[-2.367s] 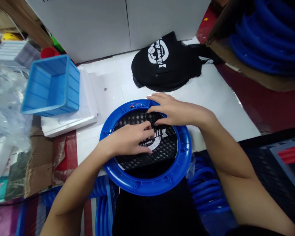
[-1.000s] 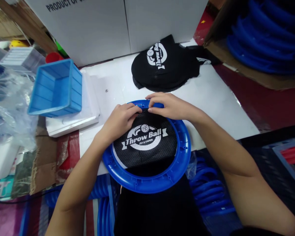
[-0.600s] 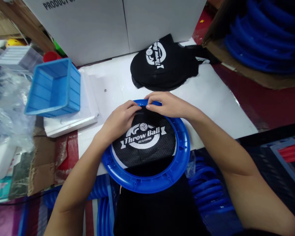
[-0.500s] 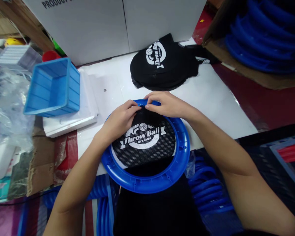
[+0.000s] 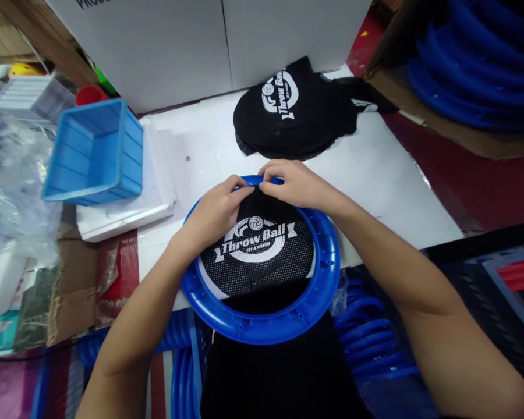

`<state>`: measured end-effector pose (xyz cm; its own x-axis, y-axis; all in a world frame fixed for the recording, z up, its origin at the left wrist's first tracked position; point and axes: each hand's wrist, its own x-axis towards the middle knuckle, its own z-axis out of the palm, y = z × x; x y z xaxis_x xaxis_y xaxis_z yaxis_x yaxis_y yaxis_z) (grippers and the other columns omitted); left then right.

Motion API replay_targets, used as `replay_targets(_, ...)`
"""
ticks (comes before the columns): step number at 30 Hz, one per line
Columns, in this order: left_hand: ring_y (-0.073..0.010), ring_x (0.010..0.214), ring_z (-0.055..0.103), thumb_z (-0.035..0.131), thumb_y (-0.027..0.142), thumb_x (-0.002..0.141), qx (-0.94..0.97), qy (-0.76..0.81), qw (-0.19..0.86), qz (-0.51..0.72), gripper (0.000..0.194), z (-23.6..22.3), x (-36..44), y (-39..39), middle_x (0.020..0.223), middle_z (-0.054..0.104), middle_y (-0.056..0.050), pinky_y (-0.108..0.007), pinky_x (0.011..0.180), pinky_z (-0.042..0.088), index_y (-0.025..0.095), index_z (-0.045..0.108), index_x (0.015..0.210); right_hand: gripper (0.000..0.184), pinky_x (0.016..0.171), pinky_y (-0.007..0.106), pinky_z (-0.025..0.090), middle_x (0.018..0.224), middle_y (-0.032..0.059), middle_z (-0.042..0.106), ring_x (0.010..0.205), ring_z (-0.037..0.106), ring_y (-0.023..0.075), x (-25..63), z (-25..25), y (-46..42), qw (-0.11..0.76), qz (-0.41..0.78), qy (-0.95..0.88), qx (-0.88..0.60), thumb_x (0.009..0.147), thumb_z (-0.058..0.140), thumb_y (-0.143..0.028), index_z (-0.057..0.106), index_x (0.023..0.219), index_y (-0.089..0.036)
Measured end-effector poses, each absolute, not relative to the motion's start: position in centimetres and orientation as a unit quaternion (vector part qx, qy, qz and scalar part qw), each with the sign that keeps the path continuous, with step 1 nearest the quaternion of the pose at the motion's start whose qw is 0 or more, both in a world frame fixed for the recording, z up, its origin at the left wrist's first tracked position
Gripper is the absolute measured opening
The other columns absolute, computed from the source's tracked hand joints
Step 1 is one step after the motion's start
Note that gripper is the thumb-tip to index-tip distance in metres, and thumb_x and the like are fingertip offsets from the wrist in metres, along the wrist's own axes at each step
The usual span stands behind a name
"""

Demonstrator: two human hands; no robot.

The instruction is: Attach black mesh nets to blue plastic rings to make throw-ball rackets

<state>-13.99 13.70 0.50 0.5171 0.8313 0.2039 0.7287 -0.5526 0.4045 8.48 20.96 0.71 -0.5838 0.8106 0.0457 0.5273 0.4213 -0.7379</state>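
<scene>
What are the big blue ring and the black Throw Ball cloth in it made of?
The blue ring looks like hard, glossy plastic: it shines along its rim and has little moulded ribs. The black cloth seems to be matte mesh, probably polyester or nylon, because rows of tiny holes show all over its lower part.

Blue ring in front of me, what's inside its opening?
Inside the blue ring, black mesh printed "Throw Ball" shows; the left hand covers part, hiding what's beneath.

The left hand [image 5: 216, 212] has moved off the logo [image 5: 255, 241] toward the far rim [image 5: 250, 179].
</scene>
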Motion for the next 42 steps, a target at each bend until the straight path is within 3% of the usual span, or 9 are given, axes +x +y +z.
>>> replay_targets(16, -0.0257, 0.107, 0.069, 0.046, 0.001, 0.094, 0.862, 0.478, 0.118, 0.123, 0.049, 1.0, -13.5, 14.1, 0.124, 0.066, -0.014, -0.040, 0.092, 0.063, 0.016, 0.066, 0.136, 0.022, 0.101, 0.043, 0.049, 0.108, 0.0076, 0.076, 0.104, 0.069, 0.0252, 7.8, 0.2, 21.1, 0.211, 0.342, -0.814, -0.419, 0.087, 0.064, -0.016, 0.058, 0.066, -0.022)
replay_targets(29, -0.0267, 0.110, 0.070, 0.043, 0.002, 0.098, 0.880, 0.440, 0.092, 0.155, 0.048, 0.2, -13.9, 14.1, 0.128, 0.068, -0.016, -0.043, 0.093, 0.063, 0.013, 0.065, 0.139, 0.019, 0.102, 0.042, 0.049, 0.110, 0.0071, 0.075, 0.106, 0.069, 0.0245, 8.2, 0.2, 21.2, 0.215, 0.361, -0.809, -0.411, 0.087, 0.063, -0.018, 0.060, 0.069, -0.022)
replay_targets(42, -0.0252, 0.112, 0.070, 0.044, 0.003, 0.100, 0.877, 0.433, 0.102, 0.181, 0.047, -0.1, -14.1, 14.2, 0.129, 0.068, -0.014, -0.042, 0.094, 0.063, 0.018, 0.067, 0.138, 0.021, 0.102, 0.043, 0.049, 0.110, 0.0078, 0.075, 0.106, 0.069, 0.0250, 8.2, 0.3, 21.2, 0.209, 0.368, -0.811, -0.405, 0.088, 0.062, -0.017, 0.057, 0.069, -0.022)
